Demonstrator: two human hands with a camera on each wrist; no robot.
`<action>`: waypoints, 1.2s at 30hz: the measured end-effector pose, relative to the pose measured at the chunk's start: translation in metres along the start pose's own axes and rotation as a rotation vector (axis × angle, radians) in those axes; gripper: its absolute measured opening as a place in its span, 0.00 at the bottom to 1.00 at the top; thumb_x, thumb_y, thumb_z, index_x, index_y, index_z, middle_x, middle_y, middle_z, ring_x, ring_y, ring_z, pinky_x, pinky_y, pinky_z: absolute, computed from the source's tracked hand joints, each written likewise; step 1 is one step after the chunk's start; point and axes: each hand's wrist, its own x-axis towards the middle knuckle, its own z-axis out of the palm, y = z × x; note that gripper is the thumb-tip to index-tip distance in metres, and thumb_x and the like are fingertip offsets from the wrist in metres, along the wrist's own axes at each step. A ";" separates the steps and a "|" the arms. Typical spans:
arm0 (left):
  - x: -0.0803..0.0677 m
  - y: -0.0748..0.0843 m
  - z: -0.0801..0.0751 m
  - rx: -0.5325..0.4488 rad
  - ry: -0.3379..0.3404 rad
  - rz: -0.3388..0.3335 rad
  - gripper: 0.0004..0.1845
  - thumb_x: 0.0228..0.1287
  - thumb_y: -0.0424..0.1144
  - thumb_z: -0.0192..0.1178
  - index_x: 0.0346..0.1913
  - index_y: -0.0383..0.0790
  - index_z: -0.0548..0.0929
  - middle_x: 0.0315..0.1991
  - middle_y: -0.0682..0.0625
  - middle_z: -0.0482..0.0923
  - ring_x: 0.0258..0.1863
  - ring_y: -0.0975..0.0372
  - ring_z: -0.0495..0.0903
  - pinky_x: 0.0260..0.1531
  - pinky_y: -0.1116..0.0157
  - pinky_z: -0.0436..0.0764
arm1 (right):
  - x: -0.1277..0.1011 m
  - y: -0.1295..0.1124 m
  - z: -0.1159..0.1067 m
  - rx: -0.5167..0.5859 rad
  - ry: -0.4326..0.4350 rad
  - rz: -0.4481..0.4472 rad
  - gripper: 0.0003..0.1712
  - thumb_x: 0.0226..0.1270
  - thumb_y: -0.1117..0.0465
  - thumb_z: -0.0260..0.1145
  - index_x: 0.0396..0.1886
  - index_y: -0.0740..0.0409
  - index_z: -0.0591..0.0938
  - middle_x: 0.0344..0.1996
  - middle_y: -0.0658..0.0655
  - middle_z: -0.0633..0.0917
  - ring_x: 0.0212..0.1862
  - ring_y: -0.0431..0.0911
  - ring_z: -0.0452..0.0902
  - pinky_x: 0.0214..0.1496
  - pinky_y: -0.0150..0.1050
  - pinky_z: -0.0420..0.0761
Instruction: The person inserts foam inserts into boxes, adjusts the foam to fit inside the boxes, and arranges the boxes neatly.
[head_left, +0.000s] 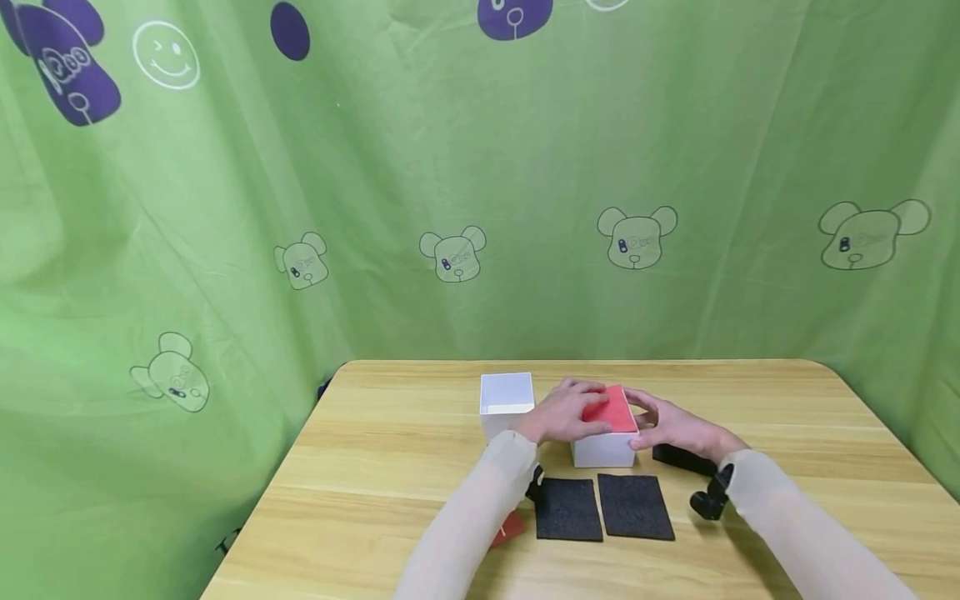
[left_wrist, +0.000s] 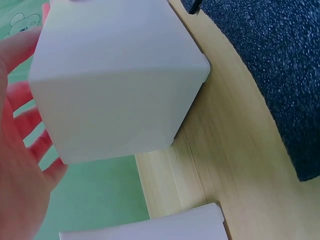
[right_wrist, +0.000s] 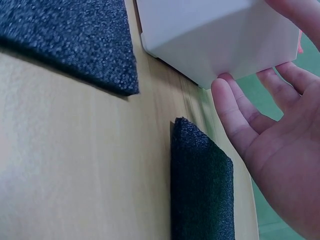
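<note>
A wooden surface (head_left: 390,467) stands before a green curtain (head_left: 300,208) printed with bears. Near its middle sits a white box (head_left: 603,448) with a red sheet (head_left: 611,410) on top, and an open white box (head_left: 507,402) stands just beside it on the left. Two dark foam pads (head_left: 603,507) lie side by side in front of it, nearer the person, and a third pad (right_wrist: 200,190) lies at the right by the wrist.

The left hand (head_left: 564,412) rests over the red sheet, its fingers (left_wrist: 30,145) spread and fairly straight along the box's far side. The right hand (head_left: 673,427) cups the right side, fingers (right_wrist: 235,115) relaxed and slightly apart, the thumb tip touching the lower edge.

The box looks like light, stiff card with smooth walls, likely slippery; it is best taken by two opposite walls, low down, with gentle pressure so the thin sides do not buckle.
</note>
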 end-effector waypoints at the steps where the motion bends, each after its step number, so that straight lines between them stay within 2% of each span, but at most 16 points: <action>1: 0.000 0.000 0.000 -0.002 0.001 0.000 0.31 0.66 0.60 0.51 0.67 0.49 0.70 0.69 0.56 0.60 0.66 0.60 0.58 0.65 0.66 0.55 | 0.000 0.000 0.000 0.002 0.000 0.001 0.54 0.58 0.67 0.68 0.74 0.65 0.42 0.71 0.73 0.47 0.64 0.67 0.59 0.52 0.45 0.76; 26: 0.010 0.005 0.006 -0.006 0.002 -0.038 0.31 0.62 0.63 0.53 0.65 0.54 0.73 0.67 0.62 0.64 0.57 0.67 0.62 0.57 0.70 0.61 | 0.000 0.001 -0.001 -0.022 0.004 0.009 0.53 0.59 0.66 0.68 0.74 0.62 0.44 0.70 0.71 0.50 0.64 0.66 0.60 0.54 0.48 0.76; 31: 0.011 0.005 0.006 0.000 0.005 -0.022 0.29 0.62 0.63 0.54 0.64 0.59 0.73 0.66 0.62 0.64 0.57 0.66 0.63 0.55 0.70 0.61 | -0.002 -0.001 0.000 -0.013 0.005 -0.002 0.53 0.58 0.67 0.68 0.74 0.63 0.44 0.69 0.73 0.54 0.63 0.64 0.62 0.52 0.46 0.76; 36: 0.010 0.006 0.003 0.010 -0.012 -0.008 0.28 0.63 0.63 0.52 0.64 0.62 0.72 0.67 0.61 0.64 0.58 0.65 0.62 0.55 0.69 0.62 | -0.002 -0.002 0.000 -0.008 0.003 -0.002 0.53 0.58 0.67 0.68 0.74 0.62 0.44 0.69 0.72 0.53 0.64 0.66 0.59 0.52 0.46 0.76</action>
